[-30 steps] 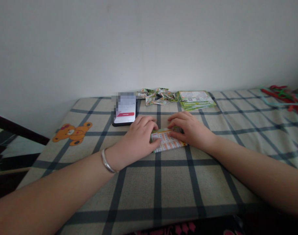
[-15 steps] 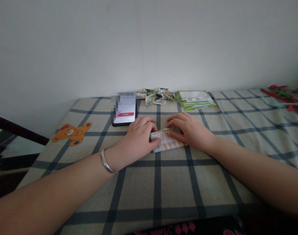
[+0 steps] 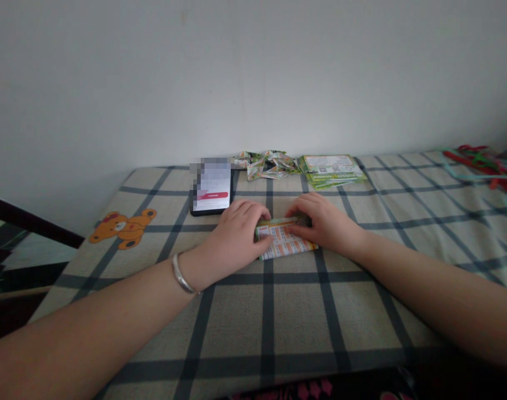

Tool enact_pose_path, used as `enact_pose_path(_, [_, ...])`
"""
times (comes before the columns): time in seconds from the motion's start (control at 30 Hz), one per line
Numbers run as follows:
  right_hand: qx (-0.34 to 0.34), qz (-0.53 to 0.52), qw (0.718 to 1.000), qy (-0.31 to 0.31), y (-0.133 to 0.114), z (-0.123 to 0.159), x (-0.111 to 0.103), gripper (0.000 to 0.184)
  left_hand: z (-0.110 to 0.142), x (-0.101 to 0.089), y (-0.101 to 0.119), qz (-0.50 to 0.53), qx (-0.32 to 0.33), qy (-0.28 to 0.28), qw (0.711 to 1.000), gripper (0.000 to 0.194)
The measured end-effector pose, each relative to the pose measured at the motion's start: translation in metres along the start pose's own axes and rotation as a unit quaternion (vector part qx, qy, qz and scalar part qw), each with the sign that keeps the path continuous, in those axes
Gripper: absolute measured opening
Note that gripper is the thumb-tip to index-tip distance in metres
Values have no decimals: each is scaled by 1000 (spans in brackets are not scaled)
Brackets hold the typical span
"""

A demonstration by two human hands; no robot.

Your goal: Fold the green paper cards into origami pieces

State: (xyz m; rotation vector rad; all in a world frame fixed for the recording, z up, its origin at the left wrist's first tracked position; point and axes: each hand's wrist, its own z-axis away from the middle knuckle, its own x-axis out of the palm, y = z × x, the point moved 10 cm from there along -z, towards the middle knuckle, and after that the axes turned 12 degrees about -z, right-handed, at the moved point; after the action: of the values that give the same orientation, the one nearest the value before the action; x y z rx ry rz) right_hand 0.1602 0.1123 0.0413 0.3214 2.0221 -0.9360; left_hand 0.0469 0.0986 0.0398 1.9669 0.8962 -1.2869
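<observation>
A printed paper leaflet (image 3: 280, 244), white with orange blocks and green edges, lies on the checked cloth between my hands. My left hand (image 3: 241, 229), with a silver bangle on its wrist, grips the leaflet's left end, thumb on top and curled fingers at the far edge. On the right part of the paper rests the thumb of my right hand (image 3: 320, 219). Its fingers bend over the far edge, and their tips are partly hidden. Behind the hands are a stack of similar green-and-white leaflets (image 3: 334, 169) and several folded paper pieces (image 3: 270, 165).
A phone (image 3: 212, 191) with a lit screen lies beyond my left hand. At the table's left is a flat orange bear figure (image 3: 123, 228). Red and teal tangled items (image 3: 482, 164) lie at the far right. A pale wall (image 3: 253, 78) stands behind the table.
The fingers of my right hand have drawn in and curled more at the leaflet's far edge. My left fingers have shifted slightly. The leaflet stays in about the same place.
</observation>
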Motion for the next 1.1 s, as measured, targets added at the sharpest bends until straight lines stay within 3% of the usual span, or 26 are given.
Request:
enact_pose_path(0.13, [10,-6,1000,14,-1,1,-3,13,-1,-3,-6,36,-12,26,999,37])
enact_pose_path(0.5, [56,-36,997,27,6,2,-8,15,-4,-2,-14,83,-37,5,996,17])
enact_pose_path(0.77, [148,-67,986,31,27,10,-9,21,-1,-3,-25,92,-69,17,993,23])
enact_pose_path(1.0, [159,-123,976,82,31,12,-15,20,-2,-9,-29,99,-81,37,991,16])
enact_pose_path(1.1, [155,-137,973,99,32,13,-19,18,-1,-11,-27,53,-74,33,995,20])
